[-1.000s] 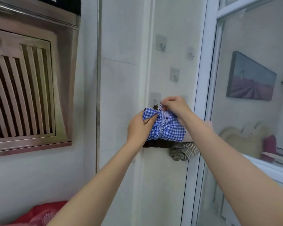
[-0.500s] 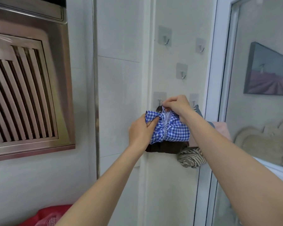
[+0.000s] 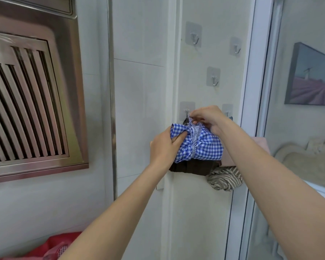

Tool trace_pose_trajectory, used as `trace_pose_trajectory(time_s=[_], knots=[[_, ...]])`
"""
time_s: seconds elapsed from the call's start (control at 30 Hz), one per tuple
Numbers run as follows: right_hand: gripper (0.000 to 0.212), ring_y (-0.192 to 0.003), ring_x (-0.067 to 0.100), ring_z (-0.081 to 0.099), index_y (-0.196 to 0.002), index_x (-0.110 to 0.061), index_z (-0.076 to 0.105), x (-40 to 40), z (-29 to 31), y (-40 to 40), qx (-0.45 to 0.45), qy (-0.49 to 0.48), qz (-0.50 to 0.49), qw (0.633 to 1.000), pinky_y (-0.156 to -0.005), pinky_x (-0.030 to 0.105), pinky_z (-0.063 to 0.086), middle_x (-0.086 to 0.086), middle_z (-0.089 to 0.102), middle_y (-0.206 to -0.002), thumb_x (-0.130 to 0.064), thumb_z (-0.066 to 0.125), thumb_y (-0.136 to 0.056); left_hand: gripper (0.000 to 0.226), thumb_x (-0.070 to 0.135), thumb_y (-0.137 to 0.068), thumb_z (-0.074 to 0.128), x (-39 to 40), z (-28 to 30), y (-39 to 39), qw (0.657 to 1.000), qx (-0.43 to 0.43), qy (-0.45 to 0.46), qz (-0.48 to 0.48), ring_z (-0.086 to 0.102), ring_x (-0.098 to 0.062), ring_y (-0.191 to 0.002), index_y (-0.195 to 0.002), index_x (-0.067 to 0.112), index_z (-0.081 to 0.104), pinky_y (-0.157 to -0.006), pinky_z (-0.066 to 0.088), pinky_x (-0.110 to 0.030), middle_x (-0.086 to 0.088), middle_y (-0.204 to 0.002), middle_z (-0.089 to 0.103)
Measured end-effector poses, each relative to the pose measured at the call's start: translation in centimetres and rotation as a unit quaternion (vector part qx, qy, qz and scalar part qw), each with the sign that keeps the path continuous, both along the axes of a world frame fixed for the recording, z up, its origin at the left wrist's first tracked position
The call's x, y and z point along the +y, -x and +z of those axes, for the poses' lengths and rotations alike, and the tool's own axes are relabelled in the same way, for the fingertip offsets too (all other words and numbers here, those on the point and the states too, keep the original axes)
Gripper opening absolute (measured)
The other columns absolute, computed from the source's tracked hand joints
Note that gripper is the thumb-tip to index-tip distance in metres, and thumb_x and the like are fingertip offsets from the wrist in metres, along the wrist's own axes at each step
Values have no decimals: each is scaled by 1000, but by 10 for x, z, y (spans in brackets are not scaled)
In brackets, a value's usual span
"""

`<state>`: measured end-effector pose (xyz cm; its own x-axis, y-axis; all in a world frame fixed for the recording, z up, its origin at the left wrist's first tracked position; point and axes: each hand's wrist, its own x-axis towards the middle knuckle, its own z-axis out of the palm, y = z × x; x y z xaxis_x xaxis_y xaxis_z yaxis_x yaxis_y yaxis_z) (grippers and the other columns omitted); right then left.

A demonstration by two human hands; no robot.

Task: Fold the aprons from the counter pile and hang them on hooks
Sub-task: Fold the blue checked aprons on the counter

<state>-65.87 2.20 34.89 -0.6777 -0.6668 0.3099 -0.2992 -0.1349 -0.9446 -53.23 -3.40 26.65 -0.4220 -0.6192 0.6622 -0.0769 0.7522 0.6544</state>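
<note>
The blue-and-white gingham apron (image 3: 201,143) is a soft woven cloth, bunched into a rounded, creased bundle with a narrow striped band running down its middle. It is held against the white wall panel (image 3: 201,203), directly below the lower-left hook (image 3: 187,110).

The left hand (image 3: 165,147) grips the bundle's left side, fingers curled into the fabric. The right hand (image 3: 208,117) pinches the gathered top edge of the cloth between thumb and fingertips, right at the hook (whether the fabric is over the hook's prong cannot be told).

Behind and below the bundle hang a dark brown cloth (image 3: 193,168), a beige striped cloth (image 3: 224,178) and a pale pink cloth (image 3: 259,147).

Each hook is a bent metal prong on a clear, glossy square adhesive pad; three bare hooks sit above: upper-left hook (image 3: 194,36), upper-right hook (image 3: 236,47), middle hook (image 3: 213,78).

At left, a brushed-metal range hood (image 3: 32,109) carries slatted grilles. A red fabric (image 3: 64,244) lies at the bottom edge. No legible writing is visible.
</note>
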Motion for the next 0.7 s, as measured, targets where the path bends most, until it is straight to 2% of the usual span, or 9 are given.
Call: trace_pose_trajectory(time_s=[0.1, 0.23, 0.3, 0.33, 0.37, 0.43, 0.5, 0.57, 0.7], knots=[[14, -39, 9, 52, -68, -3, 58, -2, 9, -3, -13, -73, 2, 997, -36, 13, 42, 4, 57, -49, 1, 61, -81, 25, 42, -92, 53, -4, 2, 0, 1000, -18, -15, -3, 62, -21, -93, -97, 19, 61, -86, 48, -38, 2, -95, 67], [13, -50, 12, 55, -70, -4, 56, -5, 9, -9, 24, -70, -25, 997, -38, 14, 44, 9, 59, -68, -2, 59, -83, 29, 42, -93, 52, -7, 0, 0, 999, -28, -1, 15, 62, -23, -89, -92, 15, 62, -79, 47, -35, -2, -91, 68], [13, -65, 16, 62, -73, -8, 58, -5, -5, -4, 114, -32, -102, 988, -61, 26, 55, 13, 66, -82, -9, 59, -86, 31, 42, -93, 51, -8, -4, -1, 999, -32, 13, 27, 62, -25, -87, -92, 13, 62, -77, 46, -36, -4, -89, 68], [14, -76, 19, 62, -77, -10, 59, -2, -16, -3, 179, -19, -155, 971, -73, 34, 54, 11, 67, -88, -13, 55, -90, 32, 42, -94, 51, -8, -6, -2, 999, -29, 18, 31, 62, -25, -86, -91, 13, 62, -77, 46, -36, -4, -88, 68], [19, -83, 22, 60, -81, -9, 59, 0, -29, -4, 246, -19, -196, 949, -78, 38, 50, 9, 65, -89, -16, 47, -95, 31, 42, -94, 50, -8, -7, -3, 999, -25, 22, 34, 62, -25, -85, -90, 13, 62, -76, 46, -36, -3, -85, 67], [29, -87, 25, 54, -83, -7, 54, 4, -59, -5, 341, -42, -221, 913, -77, 39, 43, 7, 57, -84, -19, 34, -100, 32, 44, -95, 47, -3, -9, -2, 998, -22, 28, 45, 61, -24, -80, -80, 17, 57, -74, 44, -34, 3, -74, 62], [31, -87, 26, 46, -78, -10, 46, 5, -81, -3, 352, -24, -212, 911, -76, 37, 35, 4, 49, -77, -19, 29, -102, 40, 47, -96, 41, 4, -8, 1, 997, -25, 35, 69, 57, -22, -72, -67, 21, 47, -71, 40, -33, 7, -64, 54], [32, -84, 22, 40, -73, -11, 42, 1, -92, 1, 335, 29, -227, 914, -76, 34, 30, 0, 44, -71, -19, 28, -101, 46, 48, -97, 38, 6, -4, 5, 995, -22, 35, 89, 55, -23, -70, -59, 21, 40, -69, 38, -32, 3, -63, 55], [49, -85, 17, 34, -80, -9, 51, -16, -102, 5, 345, 98, -306, 882, -75, 30, 25, -1, 45, -79, -37, 12, -91, 52, 46, -97, 38, -9, -4, 17, 992, -17, -27, 122, 55, -27, -71, -56, 15, 41, -57, 33, -31, -6, -69, 58]])
